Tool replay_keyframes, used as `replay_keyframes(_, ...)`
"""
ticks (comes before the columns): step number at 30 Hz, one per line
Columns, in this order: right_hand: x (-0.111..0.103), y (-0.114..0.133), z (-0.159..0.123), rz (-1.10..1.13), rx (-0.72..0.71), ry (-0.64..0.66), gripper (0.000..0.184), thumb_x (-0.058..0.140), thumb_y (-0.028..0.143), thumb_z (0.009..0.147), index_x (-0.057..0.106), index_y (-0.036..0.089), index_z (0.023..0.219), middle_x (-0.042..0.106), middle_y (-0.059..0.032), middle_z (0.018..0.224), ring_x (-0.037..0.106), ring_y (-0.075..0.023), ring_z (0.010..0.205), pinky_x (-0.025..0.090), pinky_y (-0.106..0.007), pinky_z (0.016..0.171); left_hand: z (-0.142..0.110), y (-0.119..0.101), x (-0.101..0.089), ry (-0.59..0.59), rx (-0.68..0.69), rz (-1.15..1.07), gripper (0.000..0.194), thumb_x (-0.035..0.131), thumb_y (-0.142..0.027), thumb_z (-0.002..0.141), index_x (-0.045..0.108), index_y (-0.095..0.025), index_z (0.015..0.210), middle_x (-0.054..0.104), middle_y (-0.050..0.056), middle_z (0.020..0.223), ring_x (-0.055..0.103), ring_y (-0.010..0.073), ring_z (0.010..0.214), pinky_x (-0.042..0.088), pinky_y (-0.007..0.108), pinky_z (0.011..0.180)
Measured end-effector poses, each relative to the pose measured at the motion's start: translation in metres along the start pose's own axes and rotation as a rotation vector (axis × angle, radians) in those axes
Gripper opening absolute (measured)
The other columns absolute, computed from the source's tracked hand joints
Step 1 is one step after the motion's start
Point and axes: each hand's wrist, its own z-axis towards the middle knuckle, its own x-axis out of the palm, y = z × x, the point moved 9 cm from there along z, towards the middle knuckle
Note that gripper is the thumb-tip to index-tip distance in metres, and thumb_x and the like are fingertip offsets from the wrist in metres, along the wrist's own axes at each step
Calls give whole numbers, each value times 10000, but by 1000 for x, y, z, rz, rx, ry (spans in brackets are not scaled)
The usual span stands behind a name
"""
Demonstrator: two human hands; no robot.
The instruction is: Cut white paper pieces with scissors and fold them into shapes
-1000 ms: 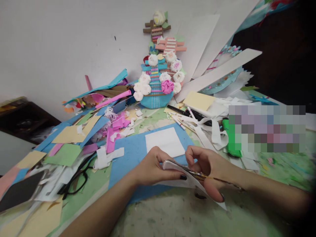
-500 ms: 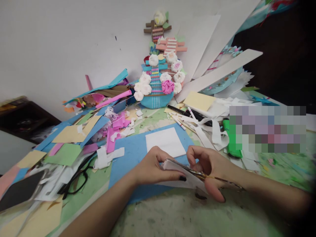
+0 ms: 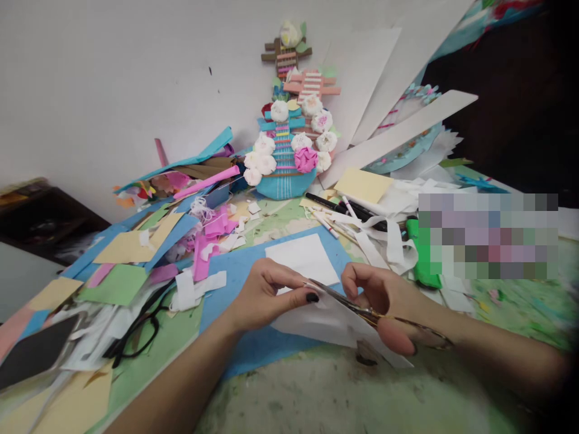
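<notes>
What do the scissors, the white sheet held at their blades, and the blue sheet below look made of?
Scissors: probably metal, glossy; the gold-toned handles and grey blades catch the light.
Held white sheet: likely paper, matte; it is thin and curves softly, though fabric is possible.
Blue sheet: paper or thin card, perhaps foam; matte, lying flat.

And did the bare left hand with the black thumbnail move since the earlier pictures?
Yes: against the flat white paper square on the blue sheet, the left hand has shifted left and slightly up in view.
</notes>
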Motion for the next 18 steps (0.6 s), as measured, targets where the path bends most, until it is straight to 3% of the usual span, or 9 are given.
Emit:
replay_keyframes(7, 5, 3, -1, 10, -28, 43, 802, 865, 576, 285, 402, 210, 829, 518, 63, 700, 419, -39, 478, 258, -161, 404, 3, -7, 4, 38, 37, 15, 113, 679, -154, 778, 779, -168, 831, 750, 96, 834, 688, 159, 662, 512, 191, 605)
replay_keyframes(10, 5, 1, -1, 15, -23, 55, 779, 866, 568, 316, 408, 214, 838, 499, 85, 618, 418, -45, 445, 248, -160, 395, 3, -6, 5, 45, 27, 18, 115, 679, -149, 777, 779, -170, 832, 751, 92, 834, 688, 157, 665, 513, 190, 614)
replay_keyframes(18, 1, 1, 0, -22, 7, 4, 727, 927, 340, 291, 408, 217, 786, 407, 141, 480, 389, -37, 365, 202, -149, 352, 2, -4, 4, 45, -15, 13, 103, 685, -165, 770, 780, -148, 803, 745, 83, 725, 628, 124, 558, 461, 180, 530)
